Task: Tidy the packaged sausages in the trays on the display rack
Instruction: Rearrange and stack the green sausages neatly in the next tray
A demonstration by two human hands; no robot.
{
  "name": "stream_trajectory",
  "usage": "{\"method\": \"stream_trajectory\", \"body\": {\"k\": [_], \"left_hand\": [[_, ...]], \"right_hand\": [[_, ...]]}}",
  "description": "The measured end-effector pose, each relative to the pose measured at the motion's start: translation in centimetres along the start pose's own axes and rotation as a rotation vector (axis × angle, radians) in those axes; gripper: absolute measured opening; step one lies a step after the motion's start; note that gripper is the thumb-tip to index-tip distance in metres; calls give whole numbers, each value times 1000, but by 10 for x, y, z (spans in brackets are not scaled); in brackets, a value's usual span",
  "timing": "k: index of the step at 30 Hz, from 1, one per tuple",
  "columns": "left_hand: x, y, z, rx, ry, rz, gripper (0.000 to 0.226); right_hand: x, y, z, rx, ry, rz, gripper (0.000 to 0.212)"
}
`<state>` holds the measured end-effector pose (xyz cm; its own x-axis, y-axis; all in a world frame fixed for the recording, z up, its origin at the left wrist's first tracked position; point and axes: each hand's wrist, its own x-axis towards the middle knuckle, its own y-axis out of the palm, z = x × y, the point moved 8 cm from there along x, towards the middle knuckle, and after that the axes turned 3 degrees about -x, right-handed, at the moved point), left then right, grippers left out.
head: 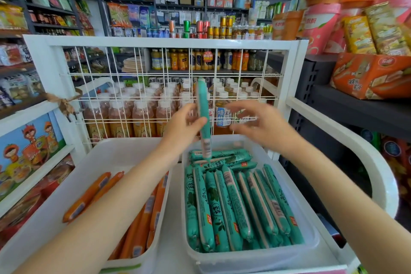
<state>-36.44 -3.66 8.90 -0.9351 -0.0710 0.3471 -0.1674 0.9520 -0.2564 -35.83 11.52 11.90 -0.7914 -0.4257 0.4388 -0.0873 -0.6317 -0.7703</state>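
Two white trays stand side by side on the white display rack. The right tray (311, 236) holds several teal packaged sausages (235, 202) lying in rows, with a few crosswise at its far end. The left tray (73, 184) holds orange packaged sausages (86, 198), partly hidden by my left forearm. My left hand (182, 127) grips one teal sausage (203, 107) upright above the far end of the right tray. My right hand (264, 124) hovers beside it to the right, fingers spread, holding nothing.
A white wire grid panel (155, 87) rises behind the trays, with bottled drinks (133, 113) beyond it. The rack's rounded white side rail (367, 155) runs along the right. Dark shelves with orange snack boxes (373, 73) stand further right.
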Motion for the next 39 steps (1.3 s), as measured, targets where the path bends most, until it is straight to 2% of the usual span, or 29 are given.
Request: {"method": "stream_trajectory", "body": {"k": [1,3,7,13,21,24,27,31,34,39], "left_hand": [[3,-4,10,-203,-144,-12,30],[5,-6,21,-462,-340,-22,23],[5,-8,25,-577,-461,-18,6],[6,-8,20,-576,-396,48,13],[7,-3,20,-589,-391,105,19],[7,3,18,-629,-393,145,17],[8,11,10,-739,-363,220,42],[14,6,6,-682,-298,137,70],[19,0,11,-636,-309,37,77],[19,-1,10,-611,-301,-8,78]], "right_hand": [[-5,16,-1,-86,-46,92,54],[-13,41,1,-13,-90,204,68],[-12,44,4,120,-119,83,57],[-9,35,13,273,-175,-1,46],[-8,30,16,325,-184,63,41],[-7,28,11,476,-123,51,38],[-5,24,0,626,-51,-4,36],[-5,22,-5,570,-53,-49,40],[-7,18,0,446,-104,-97,42],[-6,13,4,335,-147,-171,38]]}}
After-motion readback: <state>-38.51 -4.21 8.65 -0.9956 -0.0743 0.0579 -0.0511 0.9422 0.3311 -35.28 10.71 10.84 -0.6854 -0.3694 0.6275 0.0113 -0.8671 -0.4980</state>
